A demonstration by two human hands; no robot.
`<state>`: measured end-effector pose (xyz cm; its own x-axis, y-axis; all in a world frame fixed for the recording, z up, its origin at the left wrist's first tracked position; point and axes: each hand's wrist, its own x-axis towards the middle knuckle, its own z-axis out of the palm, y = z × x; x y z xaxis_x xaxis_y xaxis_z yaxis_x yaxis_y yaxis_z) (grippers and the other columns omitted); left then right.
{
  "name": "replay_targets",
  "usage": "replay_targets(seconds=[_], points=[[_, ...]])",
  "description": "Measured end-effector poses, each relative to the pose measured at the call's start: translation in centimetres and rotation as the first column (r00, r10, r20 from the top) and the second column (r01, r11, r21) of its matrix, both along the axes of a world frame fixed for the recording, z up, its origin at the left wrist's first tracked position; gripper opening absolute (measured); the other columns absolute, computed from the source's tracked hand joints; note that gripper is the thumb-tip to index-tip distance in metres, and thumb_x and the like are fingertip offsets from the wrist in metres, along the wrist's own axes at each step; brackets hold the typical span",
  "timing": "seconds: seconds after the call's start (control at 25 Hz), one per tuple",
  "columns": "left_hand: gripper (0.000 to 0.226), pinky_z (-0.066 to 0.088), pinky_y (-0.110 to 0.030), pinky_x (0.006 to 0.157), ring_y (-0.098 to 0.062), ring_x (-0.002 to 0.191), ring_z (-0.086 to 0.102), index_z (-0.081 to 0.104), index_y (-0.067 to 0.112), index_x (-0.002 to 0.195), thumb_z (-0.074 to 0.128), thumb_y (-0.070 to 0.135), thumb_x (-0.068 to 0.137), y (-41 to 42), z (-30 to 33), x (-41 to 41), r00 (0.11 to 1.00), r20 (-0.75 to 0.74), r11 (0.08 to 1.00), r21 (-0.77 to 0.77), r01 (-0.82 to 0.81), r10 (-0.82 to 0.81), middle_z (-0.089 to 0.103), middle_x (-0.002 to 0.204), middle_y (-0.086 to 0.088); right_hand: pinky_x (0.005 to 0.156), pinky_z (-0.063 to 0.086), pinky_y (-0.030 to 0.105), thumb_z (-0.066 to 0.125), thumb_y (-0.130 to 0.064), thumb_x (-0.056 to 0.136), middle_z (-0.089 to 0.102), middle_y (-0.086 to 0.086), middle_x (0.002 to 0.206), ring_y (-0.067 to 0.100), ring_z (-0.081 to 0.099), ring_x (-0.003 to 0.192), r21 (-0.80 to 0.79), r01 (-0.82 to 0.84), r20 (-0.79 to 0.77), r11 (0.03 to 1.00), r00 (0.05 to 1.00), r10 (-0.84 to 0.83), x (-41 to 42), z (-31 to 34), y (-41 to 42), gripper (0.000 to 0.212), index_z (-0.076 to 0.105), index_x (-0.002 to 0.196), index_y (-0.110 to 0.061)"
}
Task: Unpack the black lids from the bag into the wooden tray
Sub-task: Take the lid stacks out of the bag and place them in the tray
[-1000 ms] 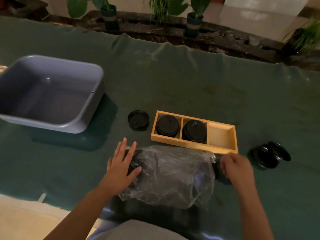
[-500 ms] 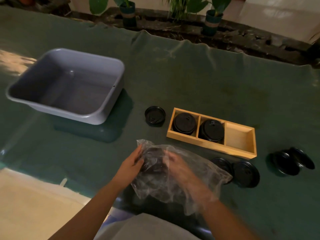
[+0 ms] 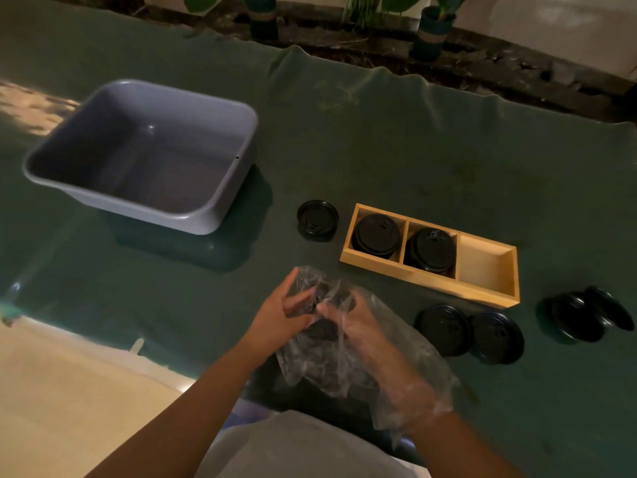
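Green tabletop (image 3: 431,160), plants at 12 o'clock. Wooden tray (image 3: 496,294) at 2 o'clock: two black lids (image 3: 377,234), one slot bare. Left hand (image 3: 281,317) gripping clear bag (image 3: 348,363); right hand (image 3: 360,322) inside, fingers unclear.

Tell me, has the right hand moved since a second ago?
Yes. The right hand has left the spot near the wooden tray's right end and gone leftward into the plastic bag, opposite the left hand.

Grey plastic tub (image 3: 144,157) upper left, on green cloth (image 3: 413,150) covering worktop. Potted plants (image 3: 431,25) along top edge.
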<state>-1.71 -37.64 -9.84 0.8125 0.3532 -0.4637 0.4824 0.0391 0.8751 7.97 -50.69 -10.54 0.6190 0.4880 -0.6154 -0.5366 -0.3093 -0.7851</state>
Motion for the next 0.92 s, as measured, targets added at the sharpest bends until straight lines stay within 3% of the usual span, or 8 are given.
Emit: replay_targets(seconds=[0.16,0.28,0.36,0.44,0.52,0.68,0.8,0.92], points=[[0.095,0.049,-0.021,0.091,-0.006,0.124,0.047,0.009,0.032,0.146,0.069,0.001,0.078,0.5,0.2,-0.5,1.000,0.008,1.000,-0.004,-0.012,0.012,0.053,0.132,0.010,0.078,0.053,0.028,0.085,-0.023,0.060,0.056,-0.008,0.100,0.012,0.059,0.091,-0.174,0.014,0.121,0.985,0.993,0.008,0.1,-0.1,0.1,0.066,0.047,0.114,-0.021],[0.085,0.029,-0.040,0.112,-0.020,0.140,0.027,0.010,0.028,0.146,0.067,0.020,0.083,0.5,0.7,-1.1,0.997,-0.008,0.952,0.298,-0.069,0.075,0.028,0.153,-0.004,0.053,0.044,0.006,0.079,-0.008,0.066,0.063,-0.020,0.076,-0.007,0.061,0.069,-0.110,0.004,0.203,0.994,0.979,0.019,0.6,-0.5,-1.9,0.041,0.055,0.086,-0.034],[0.076,0.006,-0.049,0.116,-0.022,0.145,0.006,0.008,0.030,0.147,0.051,0.046,0.086,-0.2,1.6,-1.3,0.992,0.078,0.729,0.672,-0.128,0.102,0.004,0.159,-0.005,0.054,0.045,0.002,0.075,-0.001,0.070,0.069,-0.026,0.071,-0.014,0.062,0.070,-0.030,-0.012,0.222,0.999,0.975,0.018,0.9,-0.6,-3.4,0.041,0.060,0.083,-0.037],[0.074,-0.005,-0.055,0.114,-0.023,0.146,-0.005,0.006,0.033,0.147,0.034,0.061,0.085,-2.0,2.1,-1.0,0.965,0.112,0.435,0.900,0.002,-0.236,-0.008,0.159,-0.003,0.064,0.047,0.004,0.071,0.001,0.073,0.070,-0.031,0.083,-0.011,0.064,0.083,0.035,-0.052,0.262,0.998,0.964,0.041,1.0,-0.5,-4.4,0.041,0.062,0.093,-0.034],[0.082,-0.003,-0.063,0.112,-0.024,0.145,-0.012,0.000,0.036,0.146,0.028,0.075,0.079,-4.3,1.4,-0.5,0.852,-0.099,0.224,0.943,0.245,-0.515,-0.018,0.157,-0.002,0.078,0.051,0.014,0.071,-0.005,0.077,0.070,-0.021,0.094,0.003,0.065,0.097,0.036,-0.088,0.274,0.995,0.959,0.075,1.2,-0.4,-5.1,0.037,0.060,0.102,-0.030],[0.096,-0.006,-0.067,0.109,-0.022,0.138,-0.032,-0.025,0.048,0.136,0.033,0.084,0.068,-5.1,-1.4,0.6,0.773,-0.363,0.233,0.810,0.538,-0.521,-0.038,0.148,0.003,0.085,0.053,0.032,0.067,-0.008,0.081,0.068,0.012,0.113,0.024,0.065,0.101,0.022,-0.116,0.162,0.993,0.981,0.111,1.3,-0.5,-7.6,0.027,0.065,0.105,-0.019],[0.099,-0.004,-0.068,0.108,-0.022,0.138,-0.030,-0.023,0.051,0.135,0.037,0.083,0.063,-5.7,-2.4,1.3,0.768,-0.389,0.223,0.802,0.553,-0.509,-0.038,0.147,0.006,0.088,0.054,0.033,0.071,-0.007,0.077,0.070,0.011,0.112,0.026,0.065,0.106,0.112,-0.060,0.157,0.992,0.987,0.042,0.6,-0.5,-9.9,0.036,0.065,0.113,-0.006],[0.101,-0.001,-0.068,0.106,-0.021,0.138,-0.029,-0.021,0.054,0.135,0.038,0.084,0.059,-6.1,-3.1,1.6,0.795,-0.402,0.256,0.795,0.549,-0.454,-0.036,0.148,0.009,0.091,0.053,0.041,0.076,-0.010,0.073,0.070,0.009,0.108,0.027,0.066,0.102,-0.024,0.099,0.198,0.995,0.976,-0.093,0.2,-0.8,-11.4,0.036,0.065,0.108,-0.011]])
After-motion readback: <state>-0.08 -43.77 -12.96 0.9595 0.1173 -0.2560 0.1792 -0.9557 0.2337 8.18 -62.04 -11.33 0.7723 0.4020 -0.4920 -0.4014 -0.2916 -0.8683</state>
